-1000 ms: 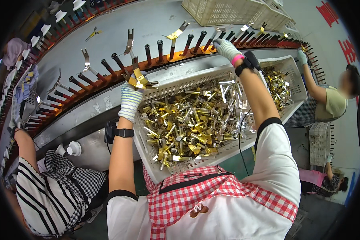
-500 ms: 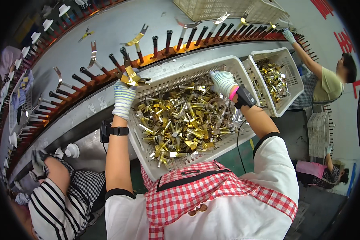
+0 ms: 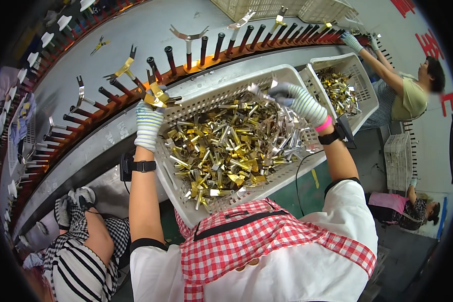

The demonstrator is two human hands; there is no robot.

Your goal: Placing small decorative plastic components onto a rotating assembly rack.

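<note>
My left hand (image 3: 149,123), in a striped knit glove, is raised over the left rim of a white perforated basket (image 3: 186,111) and grips gold metal clips (image 3: 156,96), close to the dark pegs (image 3: 153,67) of a curved conveyor rail. My right hand (image 3: 301,101), gloved the same way, reaches into the basket and pinches a silver metal clip (image 3: 259,92) above the heap of gold and silver clips (image 3: 231,146). Black bands sit on both wrists.
Some pegs on the rail (image 3: 201,63) carry hung clips (image 3: 187,36). A second basket of clips (image 3: 340,90) stands to the right, where another person (image 3: 412,95) reaches to the rail. A person in stripes (image 3: 80,256) sits at lower left. More white crates (image 3: 267,7) sit beyond.
My right hand has come back from the rail pegs down into the basket and picked up a silver clip. My left hand has stayed by the rail with its gold clips.
</note>
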